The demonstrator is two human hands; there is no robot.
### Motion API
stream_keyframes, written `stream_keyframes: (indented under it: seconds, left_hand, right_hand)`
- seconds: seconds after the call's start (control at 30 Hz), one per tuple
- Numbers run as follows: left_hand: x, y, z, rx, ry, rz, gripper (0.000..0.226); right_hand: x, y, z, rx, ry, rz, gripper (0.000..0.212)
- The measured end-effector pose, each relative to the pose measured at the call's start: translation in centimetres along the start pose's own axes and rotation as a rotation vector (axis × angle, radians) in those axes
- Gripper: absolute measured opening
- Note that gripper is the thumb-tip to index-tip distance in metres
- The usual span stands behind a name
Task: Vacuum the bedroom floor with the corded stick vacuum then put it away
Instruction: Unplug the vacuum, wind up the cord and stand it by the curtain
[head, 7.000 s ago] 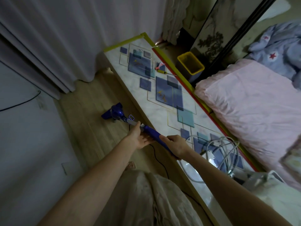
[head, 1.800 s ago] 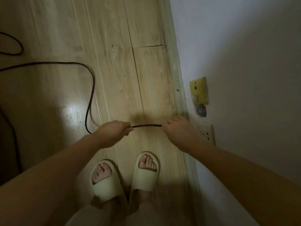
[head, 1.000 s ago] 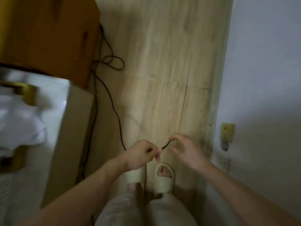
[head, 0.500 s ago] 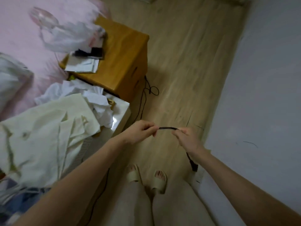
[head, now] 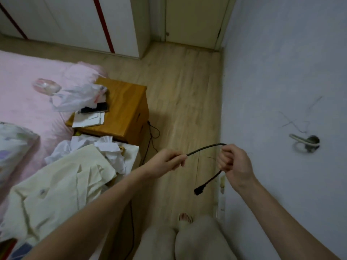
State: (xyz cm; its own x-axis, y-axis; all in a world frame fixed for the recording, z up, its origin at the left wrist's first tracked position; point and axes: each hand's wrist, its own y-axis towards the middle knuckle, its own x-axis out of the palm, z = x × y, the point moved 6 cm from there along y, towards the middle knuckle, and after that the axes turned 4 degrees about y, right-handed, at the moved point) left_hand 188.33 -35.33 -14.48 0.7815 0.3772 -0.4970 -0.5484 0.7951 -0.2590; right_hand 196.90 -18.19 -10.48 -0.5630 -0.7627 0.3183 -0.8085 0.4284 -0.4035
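1. The right hand (head: 235,164) is curled into a fist round the black power cord (head: 204,148), near its free end. The cord enters the top of the fist and leaves below it.
2. The left hand (head: 167,162) pinches the same cord a little further along, with fingers and thumb closed on it. A short arched span of cord runs between the two hands.
3. The plug (head: 199,190) hangs free below the right hand, over the floor and not in any socket. By my reading, the vacuuming is done and the cord is being gathered up.
4. From the left hand the cord drops toward the floor. A thin dark line runs down past the left forearm, and another length trails on the wooden floor (head: 178,94) beside the orange bedside cabinet (head: 124,109). So most of the cord looks not yet coiled.
5. The stick vacuum itself is not in view, so whether it has reached its storage place cannot be told. What seems left is coiling the remaining cord and putting the machine away.
6. To the left lies a bed with a pink cover (head: 24,98), with cream clothing (head: 56,184) heaped at its near end.
7. To the right is a pale wall (head: 281,72), and at the far end a closed door (head: 193,19).
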Motion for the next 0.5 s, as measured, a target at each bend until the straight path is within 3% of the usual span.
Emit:
stream_keyframes:
  seconds: [0.1,0.17,0.27,0.37,0.4,0.5]
  left_hand:
    - [-1.7,-1.0,-2.5,-0.086,0.314,-0.064,0.023]
    - [-2.6,-1.6,-5.6,-0.221,0.387,-0.042,0.024]
    - [-3.4,-1.7,-7.7,-0.307,0.294,0.05,0.027]
    - [-2.3,-1.4,-4.3,-0.191,0.094,0.199,0.026]
    - [-1.3,-1.3,-2.5,-0.151,-0.022,0.199,0.027]
    - [2.1,-1.1,3.7,-0.049,-0.152,-0.025,0.03]
  right_hand:
    - [1.4,-2.5,-0.8,0.01,0.099,-0.048,0.056]
    - [1.9,-3.8,-1.8,0.012,0.199,-0.055,0.055]
    - [1.9,-5.3,-3.2,-0.033,0.273,-0.05,0.055]
    - [0.9,-6.1,-4.4,-0.142,0.256,0.002,0.053]
    - [0.6,-6.2,-4.9,-0.198,0.174,0.013,0.052]
    - [1.3,-6.0,-5.9,-0.34,-0.175,0.028,0.042]
